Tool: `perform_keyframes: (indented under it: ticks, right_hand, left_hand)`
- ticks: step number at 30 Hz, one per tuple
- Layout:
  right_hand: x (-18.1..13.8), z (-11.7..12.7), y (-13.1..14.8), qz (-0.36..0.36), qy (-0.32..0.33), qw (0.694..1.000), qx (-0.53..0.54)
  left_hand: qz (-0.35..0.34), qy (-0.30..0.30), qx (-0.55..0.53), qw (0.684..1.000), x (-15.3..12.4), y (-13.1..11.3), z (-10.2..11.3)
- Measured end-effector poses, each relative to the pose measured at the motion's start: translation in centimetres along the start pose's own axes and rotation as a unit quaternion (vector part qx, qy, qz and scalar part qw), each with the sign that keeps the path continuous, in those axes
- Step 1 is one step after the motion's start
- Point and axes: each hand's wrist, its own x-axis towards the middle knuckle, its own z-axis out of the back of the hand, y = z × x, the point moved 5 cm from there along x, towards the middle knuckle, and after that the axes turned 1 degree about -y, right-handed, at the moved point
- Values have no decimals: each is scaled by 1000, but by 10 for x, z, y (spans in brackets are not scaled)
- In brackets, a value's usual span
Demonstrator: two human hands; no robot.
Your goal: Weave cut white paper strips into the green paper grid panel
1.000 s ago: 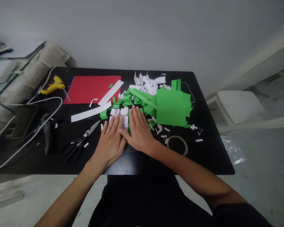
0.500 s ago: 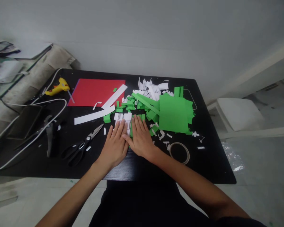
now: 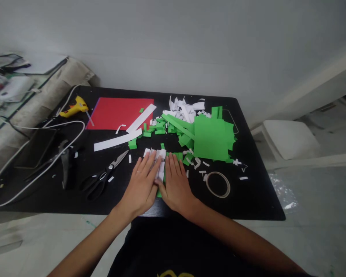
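Both my hands lie flat, side by side, on a piece made of white and green folded paper near the table's front edge. My left hand (image 3: 142,184) covers most of the white folded paper (image 3: 161,154), fingers stretched out. Over the green folded paper (image 3: 179,156) rests my right hand (image 3: 177,184), its fingers also straight and its thumb touching the left hand. Much of the piece is hidden under the palms. Just beyond it sit small green paper scraps (image 3: 161,127) and a stack of green sheets (image 3: 210,137).
Black scissors (image 3: 103,175), pliers-like dark tool (image 3: 65,163), and a yellow glue gun (image 3: 75,107) with a white cable (image 3: 81,132) are at left. Behind are red paper (image 3: 115,113), white strips (image 3: 118,140) and crumpled white scraps (image 3: 180,107). A tape roll (image 3: 218,184) lies at right.
Both hands have slid toward me together with the white and green paper piece beneath them. A small green scrap now shows just behind the piece. The camera view has shifted slightly.
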Motion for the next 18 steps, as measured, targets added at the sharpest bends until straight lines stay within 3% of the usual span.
perform_keyframes:
  ticks: [8, 12, 18]
  right_hand:
    - [-15, 7, -11, 51, -41, 998, 23]
    - [-15, 7, -12, 66, -23, 997, 32]
    - [-29, 16, -10, 102, -9, 994, 33]
  left_hand:
    - [-13, 8, 37, 999, -5, -2, -20]
    - [-14, 13, 44, 999, -2, -1, -26]
    - [19, 24, -55, 998, -10, 7, -4]
